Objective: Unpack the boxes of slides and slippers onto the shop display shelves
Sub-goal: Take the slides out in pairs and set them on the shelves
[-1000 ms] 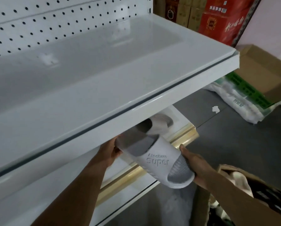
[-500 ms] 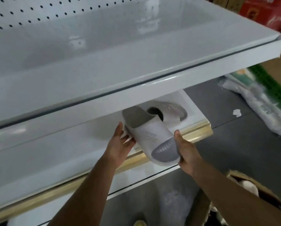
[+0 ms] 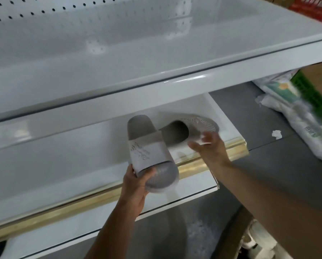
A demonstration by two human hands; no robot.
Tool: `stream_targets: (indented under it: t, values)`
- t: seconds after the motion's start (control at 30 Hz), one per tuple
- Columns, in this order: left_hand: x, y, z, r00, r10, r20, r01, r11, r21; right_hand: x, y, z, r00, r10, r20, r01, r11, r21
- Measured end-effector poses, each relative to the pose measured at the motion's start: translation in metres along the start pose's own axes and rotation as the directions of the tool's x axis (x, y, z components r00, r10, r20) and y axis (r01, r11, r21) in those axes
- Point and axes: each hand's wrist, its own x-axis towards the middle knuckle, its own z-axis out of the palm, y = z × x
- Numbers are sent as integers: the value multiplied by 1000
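Our left hand [image 3: 136, 186] grips the near slide [image 3: 149, 152]; our right hand [image 3: 208, 146], blurred, fingers spread, touches the far slide [image 3: 190, 129], half-hidden under the upper shelf [image 3: 156, 94].

Both forearms are bare up to the frame edge, with no sleeve visible. The left hand [image 3: 136, 184] and the right hand [image 3: 209, 148] wear no gloves, rings or watch.

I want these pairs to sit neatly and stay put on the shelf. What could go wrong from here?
The left hand grips the near slide only by its toe end, which overhangs the gold shelf edge; released there, it might tip off. The right hand, blurred beside the other slide, could knock it askew. The two slides point differently, so the pair may look untidy.
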Motion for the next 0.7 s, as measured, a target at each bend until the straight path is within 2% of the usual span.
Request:
stream_targets:
  t: [0.03, 0.07, 0.1, 0.13, 0.17, 0.3, 0.47, 0.57, 0.7]
  values:
    - [0, 1, -6, 1000, 10, 7, -10, 1000, -7, 13, -1, -5, 998, -34, -44, 22, 969, -247]
    - [-2, 2, -10, 1000, 12, 11, -12, 1000, -21, 24, -2, -8, 998, -47, -44, 19, 871, -490]
    - [-3, 2, -15, 1000, 12, 6, -12, 1000, -25, 32, -3, -10, 999, -42, -19, 20, 766, -642]
    - [-4, 2, -20, 1000, 13, -5, -13, 1000, -20, 38, -4, -11, 999, -32, 12, 31, 696, -717]
    - [-5, 2, -25, 1000, 19, -22, -19, 1000, -9, 44, -3, -9, 999, -29, 41, 50, 673, -738]
    - [-3, 3, -37, 998, 40, -57, -38, 998, 46, 58, 3, -2, 999, -22, 29, 34, 817, -575]
    - [6, 5, -35, 998, 39, -44, -35, 996, 83, 54, 13, -12, 998, -48, 51, 65, 905, -420]
    - [12, 10, -27, 999, 39, 1, -39, 996, 79, 51, 16, -27, 990, -88, -113, 42, 934, -355]
    - [22, 17, -10, 991, 52, 125, -59, 997, 52, 62, 20, -44, 949, 60, -309, -54, 998, 27]
